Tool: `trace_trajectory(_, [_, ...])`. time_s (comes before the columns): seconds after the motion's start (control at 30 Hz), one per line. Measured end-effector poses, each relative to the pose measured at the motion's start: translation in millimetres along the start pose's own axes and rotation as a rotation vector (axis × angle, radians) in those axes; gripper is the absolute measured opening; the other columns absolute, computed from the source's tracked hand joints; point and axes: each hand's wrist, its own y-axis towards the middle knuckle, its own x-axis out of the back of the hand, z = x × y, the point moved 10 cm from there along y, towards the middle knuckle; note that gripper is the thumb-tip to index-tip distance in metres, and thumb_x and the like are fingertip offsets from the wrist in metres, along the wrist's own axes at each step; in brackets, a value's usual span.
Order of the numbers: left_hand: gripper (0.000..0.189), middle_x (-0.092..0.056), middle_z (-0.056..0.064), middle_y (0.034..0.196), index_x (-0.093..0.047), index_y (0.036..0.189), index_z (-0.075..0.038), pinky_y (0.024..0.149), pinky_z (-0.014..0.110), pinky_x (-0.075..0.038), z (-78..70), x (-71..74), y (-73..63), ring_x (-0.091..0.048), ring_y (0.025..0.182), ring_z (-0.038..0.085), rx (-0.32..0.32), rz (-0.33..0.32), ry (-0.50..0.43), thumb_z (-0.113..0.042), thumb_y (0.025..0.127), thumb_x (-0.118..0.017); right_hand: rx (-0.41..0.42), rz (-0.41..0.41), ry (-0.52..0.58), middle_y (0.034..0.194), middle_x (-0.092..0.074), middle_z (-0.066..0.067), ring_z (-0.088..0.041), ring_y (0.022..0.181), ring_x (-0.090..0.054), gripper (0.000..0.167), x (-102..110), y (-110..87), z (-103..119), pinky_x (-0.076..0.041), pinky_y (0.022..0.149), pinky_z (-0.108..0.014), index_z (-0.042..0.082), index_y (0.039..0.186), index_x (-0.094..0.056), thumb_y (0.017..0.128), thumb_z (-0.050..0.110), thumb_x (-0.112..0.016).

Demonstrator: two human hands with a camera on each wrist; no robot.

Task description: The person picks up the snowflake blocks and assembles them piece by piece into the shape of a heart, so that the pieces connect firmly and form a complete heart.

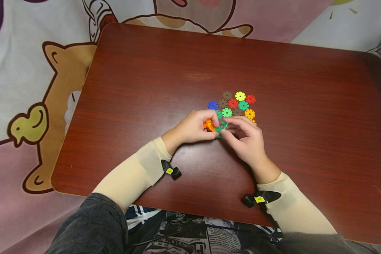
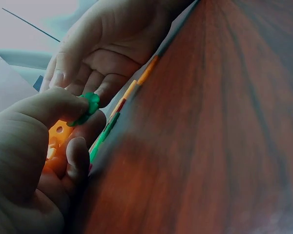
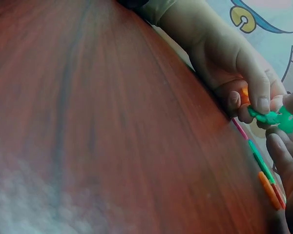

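My left hand (image 1: 195, 127) holds orange notched discs (image 1: 207, 124), with a green notched disc (image 1: 218, 132) at its thumb tip. In the left wrist view, the left thumb presses on that green disc (image 2: 91, 103) and the orange piece (image 2: 60, 129) lies inside the curled fingers. My right hand (image 1: 246, 137) meets it from the right, thumb and index finger around a second green disc (image 1: 224, 125). The right wrist view has this disc (image 3: 289, 120) between the right thumb and fingers, face-on beside the left hand's edge-on green one. Both hands are close over the table.
Just beyond the hands, loose notched discs lie flat on the brown table (image 1: 146, 88): a blue one (image 1: 213, 105), a yellow one (image 1: 240, 96), an orange one (image 1: 249, 114), and several red, brown and green ones. A patterned cloth (image 1: 25, 81) lies around the table.
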Motion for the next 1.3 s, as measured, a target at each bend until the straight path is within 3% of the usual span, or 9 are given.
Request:
trace_trajectory(0.5, [0.026,-0.067,-0.002,0.087,-0.064,0.089,-0.011,0.062,0.026,-0.045,-0.7,0.9,-0.2,-0.054,0.073,0.010,-0.013,-0.004,-0.023,-0.007,0.082,-0.089,0.003,-0.015,-0.032,0.110,-0.071,-0.027,-0.020,0.091,-0.071,0.036,0.7,0.6,0.3,-0.064,0.081,-0.025,-0.013,0.114,-0.074,0.080,-0.023,-0.080])
trace_trajectory(0.77, [0.026,-0.066,-0.002,0.086,-0.063,0.088,-0.011,0.061,0.025,-0.044,-0.1,0.7,0.4,-0.054,0.072,0.010,-0.015,-0.008,-0.027,-0.006,0.082,-0.088,0.070,-0.011,-0.090,0.112,-0.074,-0.024,-0.021,0.104,-0.071,0.035,1.6,1.3,2.8,-0.064,0.083,-0.027,-0.013,0.107,-0.077,0.075,-0.023,-0.085])
trace_trajectory(1.07, [0.027,-0.067,-0.001,0.089,-0.064,0.089,-0.012,0.065,0.026,-0.047,1.5,2.1,-0.3,-0.057,0.078,0.011,-0.015,-0.023,-0.032,-0.007,0.082,-0.089,-0.039,-0.002,-0.026,0.108,-0.075,-0.022,-0.017,0.097,-0.073,0.036,1.7,0.6,-3.2,-0.065,0.082,-0.028,-0.010,0.112,-0.077,0.079,-0.024,-0.082])
trace_trajectory(1.3, [0.033,-0.067,0.000,0.090,-0.062,0.088,-0.011,0.070,0.027,-0.046,0.4,5.3,-0.9,-0.058,0.083,0.013,-0.035,-0.041,-0.036,-0.006,0.082,-0.094,-0.070,-0.005,0.012,0.108,-0.073,-0.027,-0.022,0.095,-0.073,0.034,1.8,0.1,-6.6,-0.065,0.079,-0.026,-0.012,0.112,-0.076,0.080,-0.024,-0.080])
